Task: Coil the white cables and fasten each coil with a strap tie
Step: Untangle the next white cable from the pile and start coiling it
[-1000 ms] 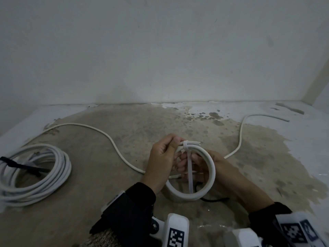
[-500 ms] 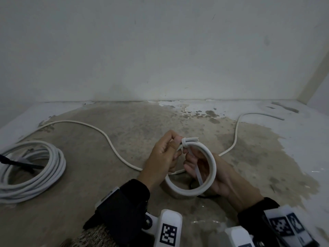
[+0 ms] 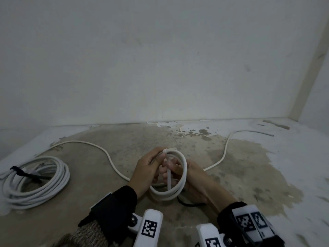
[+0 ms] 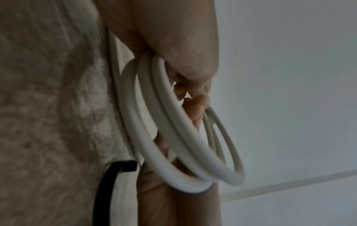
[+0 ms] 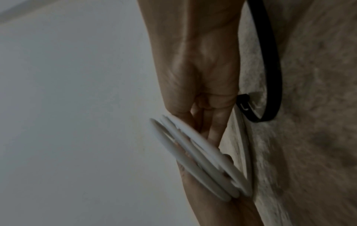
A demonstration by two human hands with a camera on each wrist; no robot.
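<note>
A small coil of white cable (image 3: 165, 195) is held upright over the floor in the head view. My left hand (image 3: 147, 170) grips its top left, thumb and fingers curled over the strands (image 4: 173, 137). My right hand (image 3: 194, 180) reaches in from the right, and its fingers pinch the tail of a white strap tie (image 3: 169, 179) that loops over the coil's top and hangs down inside the ring. The coil (image 5: 203, 166) shows blurred in the right wrist view. The cable's loose length (image 3: 225, 152) trails across the floor on both sides.
A larger white coil (image 3: 64, 177), bound with a black strap (image 3: 19, 172), lies on the floor at far left. Another black strap tie (image 3: 187, 203) lies on the floor under my hands, also seen as a black strap (image 4: 104, 191) from the left wrist. A white wall rises close behind.
The white strap's tail swung aslant under my right fingers and now hangs straight again. My left hand keeps its grip on the coil's top.
</note>
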